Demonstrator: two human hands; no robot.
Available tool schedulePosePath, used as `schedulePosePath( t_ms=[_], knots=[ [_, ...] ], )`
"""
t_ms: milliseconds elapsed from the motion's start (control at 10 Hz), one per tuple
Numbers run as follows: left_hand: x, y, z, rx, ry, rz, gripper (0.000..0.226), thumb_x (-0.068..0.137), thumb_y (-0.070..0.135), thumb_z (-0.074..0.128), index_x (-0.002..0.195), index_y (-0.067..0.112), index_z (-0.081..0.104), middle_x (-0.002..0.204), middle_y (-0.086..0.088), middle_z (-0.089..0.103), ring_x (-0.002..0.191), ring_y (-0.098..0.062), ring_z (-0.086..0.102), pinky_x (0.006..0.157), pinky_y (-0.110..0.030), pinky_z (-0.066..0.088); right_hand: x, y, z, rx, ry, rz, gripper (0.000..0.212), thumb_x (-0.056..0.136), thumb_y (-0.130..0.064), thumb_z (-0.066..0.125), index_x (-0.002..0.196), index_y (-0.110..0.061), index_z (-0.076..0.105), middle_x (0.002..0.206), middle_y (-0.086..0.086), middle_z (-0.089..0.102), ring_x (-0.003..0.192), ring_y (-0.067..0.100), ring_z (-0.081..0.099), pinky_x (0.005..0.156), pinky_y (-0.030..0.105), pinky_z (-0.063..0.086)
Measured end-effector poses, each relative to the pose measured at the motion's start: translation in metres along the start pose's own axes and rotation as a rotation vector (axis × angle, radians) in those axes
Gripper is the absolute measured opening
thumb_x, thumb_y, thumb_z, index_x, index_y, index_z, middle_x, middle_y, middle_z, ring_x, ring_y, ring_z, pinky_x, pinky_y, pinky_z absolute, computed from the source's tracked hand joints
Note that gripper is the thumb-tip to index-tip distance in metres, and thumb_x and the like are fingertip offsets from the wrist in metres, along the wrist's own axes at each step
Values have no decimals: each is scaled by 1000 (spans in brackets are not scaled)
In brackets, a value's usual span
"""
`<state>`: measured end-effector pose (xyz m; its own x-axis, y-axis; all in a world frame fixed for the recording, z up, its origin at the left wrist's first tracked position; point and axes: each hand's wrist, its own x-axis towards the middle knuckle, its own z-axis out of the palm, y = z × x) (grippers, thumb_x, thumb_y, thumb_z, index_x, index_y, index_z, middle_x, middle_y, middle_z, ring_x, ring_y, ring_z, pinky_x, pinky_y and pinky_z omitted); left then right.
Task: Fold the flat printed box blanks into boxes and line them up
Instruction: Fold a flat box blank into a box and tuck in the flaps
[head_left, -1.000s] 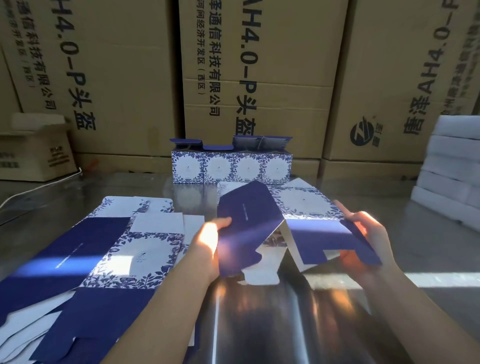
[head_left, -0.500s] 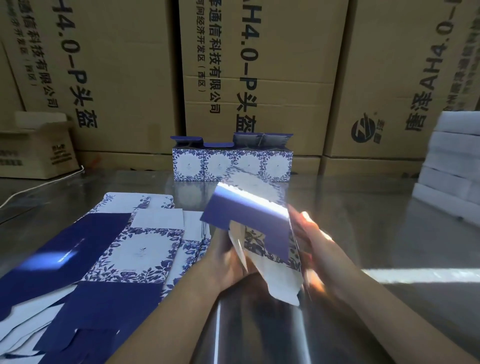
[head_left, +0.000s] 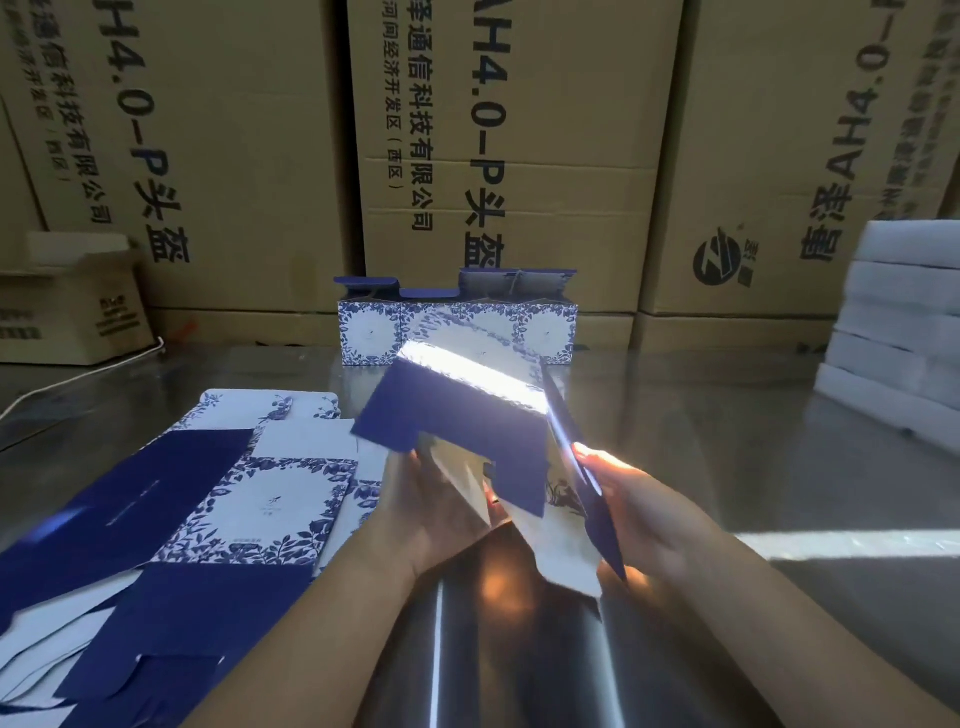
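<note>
Left hand and right hand are gripping a half-folded blue-and-white printed card blank by its sides, lifted over the shiny steel tabletop. Tall brown corrugated cartons are walling the room at 12 o'clock. Before them a row of folded floral boxes is standing, partly hidden by the raised blank. Flat printed blanks are lying fanned at 8 o'clock, and white foam slabs are sitting stacked at 3 o'clock.

A packing storeroom: tall brown cardboard cartons with black print stand stacked behind the shiny grey metal tabletop.
</note>
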<state>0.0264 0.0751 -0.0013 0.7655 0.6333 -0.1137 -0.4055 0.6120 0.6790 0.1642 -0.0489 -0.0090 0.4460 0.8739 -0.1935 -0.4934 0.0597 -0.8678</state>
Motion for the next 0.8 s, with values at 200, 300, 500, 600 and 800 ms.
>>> schedulePosePath(
  t_ms=[200, 300, 500, 600, 800],
  knots=[
    [22, 30, -19, 121, 81, -21, 69, 68, 67, 65, 111, 13, 68, 101, -7, 73, 88, -28, 71, 96, -38, 44, -4, -18, -18, -159, 140, -4, 38, 65, -27, 72, 99, -10, 68, 90, 13, 71, 66, 23, 68, 48, 24, 50],
    [26, 35, -17, 216, 176, 107, 42, 91, 35, 56, 118, 4, 61, 112, 4, 59, 93, -15, 62, 86, -15, 39, -7, -23, -27, -140, 224, -12, 49, 64, -25, 74, 109, -8, 65, 106, 19, 68, 87, 36, 65, 58, 32, 53],
    [20, 31, -24, 485, 144, -125, 15, 88, 10, 58, 89, 1, 69, 78, -14, 71, 58, -25, 67, 49, -25, 52, -6, -27, -36, -261, 247, -68, 28, 59, -17, 80, 85, -14, 67, 70, 10, 71, 52, 27, 66, 45, 31, 51],
    [21, 28, -24, 549, 145, -214, 13, 88, 8, 57, 83, 1, 68, 69, -13, 70, 52, -25, 65, 44, -25, 51, -5, -25, -37, -295, 225, -101, 23, 64, -11, 78, 85, -14, 70, 77, 13, 73, 58, 29, 69, 48, 31, 53],
    [27, 20, -25, 870, 181, -71, 10, 82, 16, 71, 78, 17, 62, 84, 10, 58, 88, -13, 51, 80, -28, 39, 3, -20, -45, -362, 282, -125, 23, 75, -12, 74, 97, -17, 70, 85, 10, 75, 63, 27, 71, 49, 29, 52]
  ],
)
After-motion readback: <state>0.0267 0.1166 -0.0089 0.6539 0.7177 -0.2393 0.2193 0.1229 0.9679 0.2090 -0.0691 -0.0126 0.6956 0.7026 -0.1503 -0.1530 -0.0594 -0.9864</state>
